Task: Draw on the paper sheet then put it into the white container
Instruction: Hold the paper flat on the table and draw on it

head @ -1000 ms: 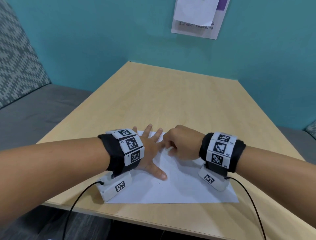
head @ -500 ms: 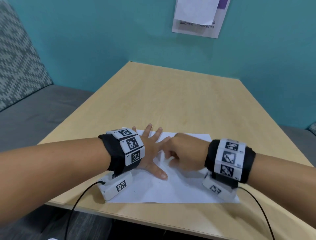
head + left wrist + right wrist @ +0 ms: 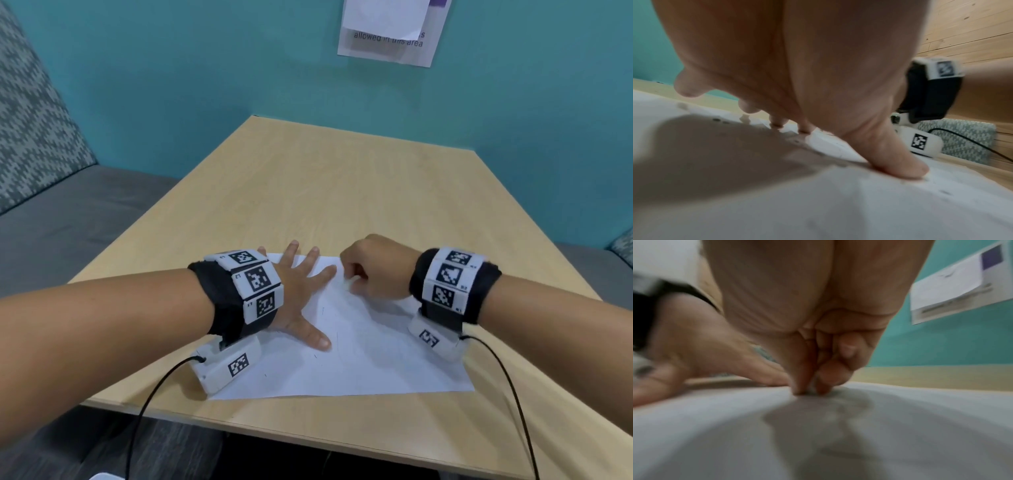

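Observation:
A white paper sheet (image 3: 376, 359) with a few faint marks lies on the near part of the wooden table (image 3: 342, 188). My left hand (image 3: 305, 298) rests flat on the sheet's left side with its fingers spread. Its thumb (image 3: 900, 167) presses down on the paper (image 3: 818, 211). My right hand (image 3: 352, 281) is curled near the sheet's far edge, beside the left index finger. In the right wrist view its thumb and finger (image 3: 809, 389) pinch a small pale drawing tool against the paper (image 3: 920, 418); the tool is blurred. No white container shows on the table.
The table stretches back to a teal wall with a paper notice (image 3: 390, 34). A grey padded bench (image 3: 68, 212) runs along the left. Cables hang from both wrist cameras over the table's front edge. A white edge (image 3: 102, 476) peeks in at the bottom.
My right hand slid towards me over the sheet, then went back up to its far edge. The left hand has stayed flat in place.

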